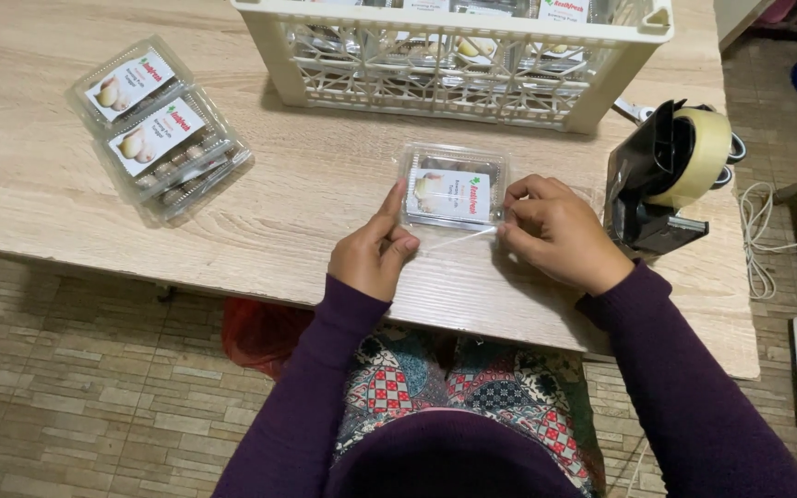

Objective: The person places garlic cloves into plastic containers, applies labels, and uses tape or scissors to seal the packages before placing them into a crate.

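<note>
Head view: left hand (pixel 375 251) and right hand (pixel 551 231) pinch a tape strip (pixel 458 240) taut at the clear clamshell box (pixel 454 189); pressing it down seems due.

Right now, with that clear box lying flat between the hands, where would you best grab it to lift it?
Grip the clear box across its two short sides, coming from above. It lies flat on the table, lid up, so those low walls are open to the fingers. The near edge is taken: the left hand and right hand stretch a tape strip there. The crate crowds the far side.
</note>
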